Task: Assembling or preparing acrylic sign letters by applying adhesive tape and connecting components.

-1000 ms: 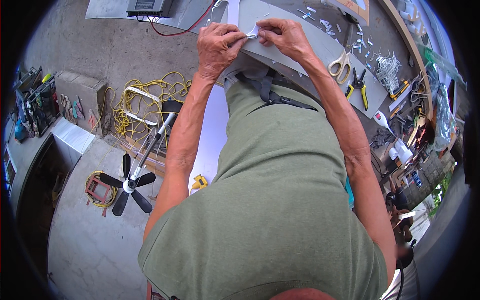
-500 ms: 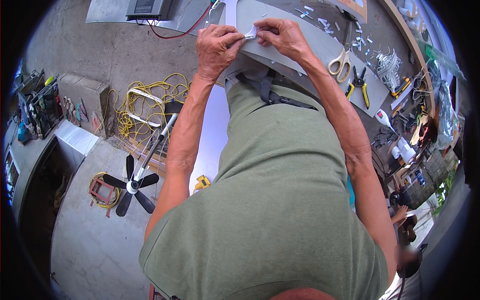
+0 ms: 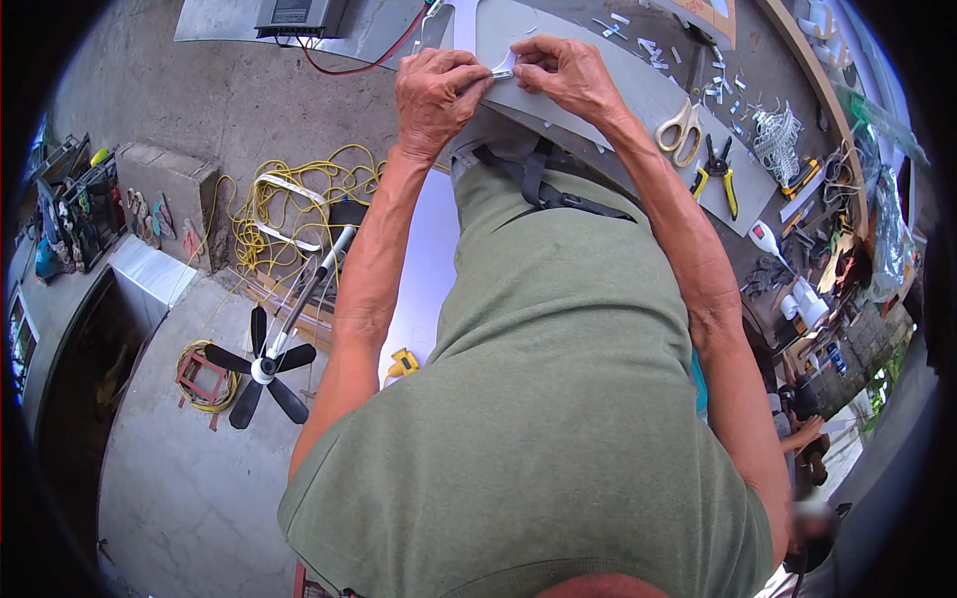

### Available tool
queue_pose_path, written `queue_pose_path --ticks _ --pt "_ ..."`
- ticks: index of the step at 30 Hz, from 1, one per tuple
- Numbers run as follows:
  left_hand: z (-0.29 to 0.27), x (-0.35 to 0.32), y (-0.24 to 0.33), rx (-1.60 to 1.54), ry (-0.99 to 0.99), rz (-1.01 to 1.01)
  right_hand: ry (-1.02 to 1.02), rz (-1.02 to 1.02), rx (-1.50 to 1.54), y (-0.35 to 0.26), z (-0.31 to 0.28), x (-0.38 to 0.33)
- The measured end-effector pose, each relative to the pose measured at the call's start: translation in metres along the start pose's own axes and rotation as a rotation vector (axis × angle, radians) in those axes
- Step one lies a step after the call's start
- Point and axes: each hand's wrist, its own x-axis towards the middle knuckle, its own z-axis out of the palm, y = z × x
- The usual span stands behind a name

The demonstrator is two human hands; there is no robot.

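Note:
At the top middle, my left hand [image 3: 437, 100] pinches a short, narrow white strip [image 3: 501, 74] between thumb and fingertips. Small marks show on the strip, too fine to make out. Just right of its free end is my right hand [image 3: 564, 76], thumb and index finger drawn together in a pinch. Whatever lies between those fingertips is too small to tell. Both hands are over the near edge of a grey board [image 3: 598, 105], beside a white upright band [image 3: 465, 28]. Beige-handled scissors [image 3: 680, 133] and yellow-handled wire strippers [image 3: 716, 179] lie on the board to the right.
Scraps of cut strip [image 3: 653, 50] are scattered beyond the board. A grey metal box [image 3: 302, 16] with a red cable stands at the far left. Yellow rope [image 3: 289, 214] and a black-bladed fan [image 3: 262, 372] are on the left. Another person's hand [image 3: 805, 433] shows at the right edge.

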Motion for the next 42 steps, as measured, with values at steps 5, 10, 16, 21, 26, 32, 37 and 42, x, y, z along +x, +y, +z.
queue_pose_path --ticks 5,10,16,21,26,32,37,42 --pt "0.001 0.0 0.0 -0.014 0.022 0.01 0.123 -0.042 -0.163 0.0 0.008 0.002" --pt "0.003 -0.001 -0.002 -0.032 0.037 0.013 0.183 -0.113 -0.216 -0.007 0.012 0.002" --pt "0.005 -0.002 -0.003 -0.021 0.05 0.022 0.196 -0.114 -0.261 -0.01 0.015 0.003" --pt "0.006 -0.002 -0.005 -0.032 0.05 0.032 0.216 -0.117 -0.286 -0.011 0.019 0.005" --pt "0.001 -0.001 -0.008 -0.052 -0.005 0.04 0.209 -0.091 -0.294 -0.012 0.017 0.006" --pt "-0.002 -0.003 -0.009 -0.099 -0.015 0.017 0.196 -0.087 -0.294 -0.011 0.016 0.007" --pt "-0.001 0.0 -0.007 -0.105 -0.029 -0.009 0.197 -0.066 -0.303 -0.015 0.016 0.008" --pt "0.002 0.002 -0.004 -0.064 -0.003 0.008 0.214 -0.065 -0.321 -0.018 0.017 0.01"
